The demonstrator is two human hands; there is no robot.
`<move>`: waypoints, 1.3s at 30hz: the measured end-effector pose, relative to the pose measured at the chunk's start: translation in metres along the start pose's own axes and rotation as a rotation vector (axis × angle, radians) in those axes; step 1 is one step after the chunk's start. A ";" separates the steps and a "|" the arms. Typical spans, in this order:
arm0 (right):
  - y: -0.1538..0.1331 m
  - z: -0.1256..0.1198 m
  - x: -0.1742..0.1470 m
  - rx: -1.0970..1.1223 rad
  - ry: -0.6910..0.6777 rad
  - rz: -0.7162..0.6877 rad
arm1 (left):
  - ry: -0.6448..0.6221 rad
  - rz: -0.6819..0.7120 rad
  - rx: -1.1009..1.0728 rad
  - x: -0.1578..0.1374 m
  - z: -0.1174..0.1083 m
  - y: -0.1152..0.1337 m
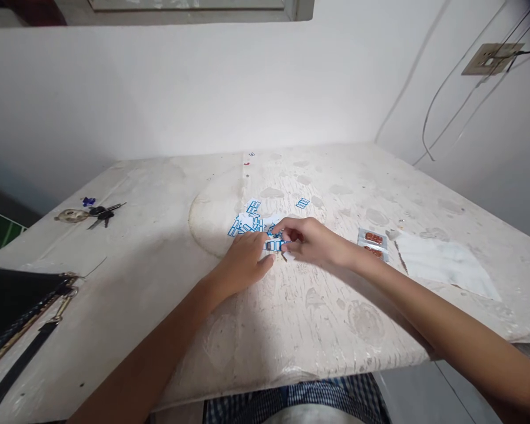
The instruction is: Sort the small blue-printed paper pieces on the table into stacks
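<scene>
A short strip of small white pieces with blue outlines [272, 245] lies between my two hands. My right hand [312, 238] has its thumb and forefinger pinched at the strip's right end; the other fingers are curled. At the strip's left end rests my left hand [246, 258], palm down, its thumb spread apart from the fingers. Some of the left fingertips are hidden behind the hand. Just beyond both hands is a loose heap of blue-outlined white pieces [252, 224], partly covered by them. One similar blue-outlined piece [302, 203] lies apart, behind my right hand.
Right of my forearm are a silver packet with reddish-brown contents [373, 238] and a white cloth [446, 265]. On the left lie keys [103, 215] and a black pouch with a strap [22, 300]. A wall [194, 88] bounds the table's [318, 330] far side.
</scene>
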State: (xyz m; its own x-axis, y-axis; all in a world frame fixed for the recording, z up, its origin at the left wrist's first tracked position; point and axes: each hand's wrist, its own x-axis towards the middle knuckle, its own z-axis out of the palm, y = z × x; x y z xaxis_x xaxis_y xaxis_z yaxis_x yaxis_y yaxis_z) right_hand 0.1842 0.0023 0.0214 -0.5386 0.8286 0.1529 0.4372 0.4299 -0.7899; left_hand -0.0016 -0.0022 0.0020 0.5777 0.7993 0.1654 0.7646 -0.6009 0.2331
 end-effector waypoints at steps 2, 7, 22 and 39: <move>-0.001 0.002 0.000 -0.009 0.001 0.019 | -0.010 0.005 -0.010 -0.001 0.000 0.000; 0.003 0.010 0.001 -0.120 0.057 0.038 | -0.026 0.029 0.016 -0.001 0.000 -0.002; 0.003 0.014 0.001 -0.105 0.168 0.009 | -0.008 0.061 0.054 0.001 0.004 -0.004; 0.000 -0.015 0.006 0.200 0.067 0.171 | -0.022 0.035 0.102 0.003 0.000 0.002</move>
State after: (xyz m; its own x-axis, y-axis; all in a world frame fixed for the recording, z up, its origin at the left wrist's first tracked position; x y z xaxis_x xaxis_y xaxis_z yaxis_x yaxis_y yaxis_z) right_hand 0.1922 0.0125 0.0315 -0.4177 0.9077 0.0407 0.3635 0.2079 -0.9081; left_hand 0.0016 -0.0011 0.0026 0.6095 0.7784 0.1502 0.7686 -0.6267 0.1286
